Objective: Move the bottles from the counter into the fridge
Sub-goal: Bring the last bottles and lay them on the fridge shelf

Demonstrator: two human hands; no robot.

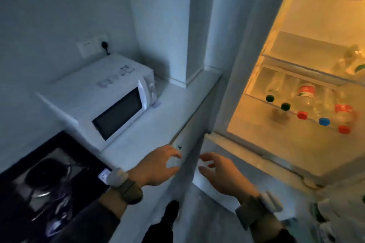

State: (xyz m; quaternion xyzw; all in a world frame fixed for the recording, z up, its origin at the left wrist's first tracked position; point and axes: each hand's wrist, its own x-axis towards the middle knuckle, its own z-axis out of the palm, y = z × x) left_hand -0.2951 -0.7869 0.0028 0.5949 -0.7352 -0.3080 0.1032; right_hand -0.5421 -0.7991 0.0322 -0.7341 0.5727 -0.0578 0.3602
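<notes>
Both hands sit low-center of frame, empty: left hand (158, 165) w/ fingers spread and loosely curved over the counter (158, 116) edge, right hand (219, 171) just beside it, fingers also spread wide, nothing held. Bottles (308, 102) lie on their sides on a lower shelf inside the lit fridge (262, 77), right of frame, green, red & blue caps facing out. Microwave (104, 94) sits on the counter, left-center; dark stovetop (45, 179) at lower left.
</notes>
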